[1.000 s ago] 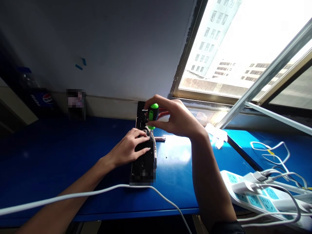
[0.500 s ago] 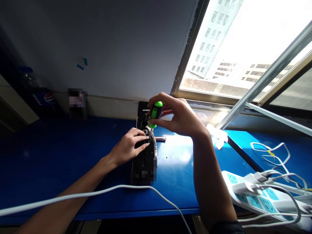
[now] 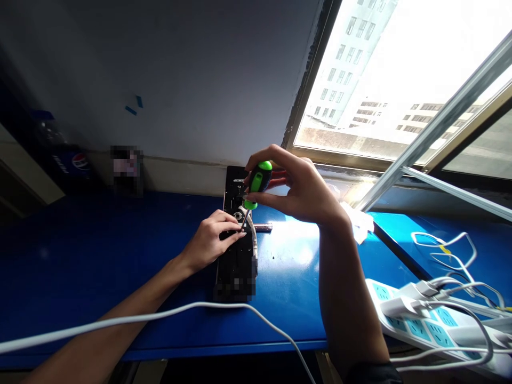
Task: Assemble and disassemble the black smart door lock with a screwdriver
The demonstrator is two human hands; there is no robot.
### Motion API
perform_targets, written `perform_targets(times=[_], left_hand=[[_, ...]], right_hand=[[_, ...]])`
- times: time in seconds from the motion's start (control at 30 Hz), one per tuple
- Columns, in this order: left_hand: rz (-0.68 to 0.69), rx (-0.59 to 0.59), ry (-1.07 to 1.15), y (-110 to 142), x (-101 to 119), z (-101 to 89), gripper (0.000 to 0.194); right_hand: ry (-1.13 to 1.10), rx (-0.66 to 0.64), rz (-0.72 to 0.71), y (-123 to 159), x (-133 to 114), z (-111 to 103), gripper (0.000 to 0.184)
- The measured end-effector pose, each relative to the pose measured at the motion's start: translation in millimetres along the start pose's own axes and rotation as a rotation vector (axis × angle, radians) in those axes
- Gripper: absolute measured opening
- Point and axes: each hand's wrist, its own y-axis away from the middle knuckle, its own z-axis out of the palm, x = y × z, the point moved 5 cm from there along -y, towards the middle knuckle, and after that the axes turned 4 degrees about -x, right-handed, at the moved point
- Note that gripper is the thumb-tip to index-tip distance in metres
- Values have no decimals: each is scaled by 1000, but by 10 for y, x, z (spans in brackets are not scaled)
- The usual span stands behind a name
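Observation:
A long black panel point(image 3: 236, 261) lies flat on the blue table point(image 3: 120, 250), its far end near the wall. My left hand point(image 3: 212, 240) rests on the panel's middle, with fingertips pinched at the tip of a screwdriver shaft. My right hand point(image 3: 300, 192) is above it, fingers closed round the green and black handle of the screwdriver point(image 3: 256, 184). The tool stands nearly upright, tip down on the panel. A small white wire loops beside the tip.
A small metal part point(image 3: 262, 228) lies right of the panel. White power strips point(image 3: 424, 325) with plugs and cables fill the right front. A white cable point(image 3: 140, 318) crosses the front edge. A window frame point(image 3: 400, 165) is on the right and a dark bottle point(image 3: 60, 154) at far left.
My right hand and the screwdriver handle have shifted slightly right and up, tilting the tool a little. My left hand has drawn its fingers in closer to the shaft tip.

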Motion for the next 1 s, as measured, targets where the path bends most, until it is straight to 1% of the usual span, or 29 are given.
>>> perform_targets(times=[0.13, 0.43, 0.7, 1.0], left_hand=[[-54, 19, 44, 3, -17, -20, 11], [-68, 27, 92, -1, -7, -32, 12], [-36, 32, 73, -4, 4, -49, 11], [-5, 26, 35, -2, 18, -55, 12]], right_hand=[[-12, 23, 24, 20, 9, -33, 37], [-26, 48, 44, 28, 18, -54, 38], [-13, 89, 55, 40, 73, -90, 39], [-24, 93, 57, 37, 56, -93, 39]])
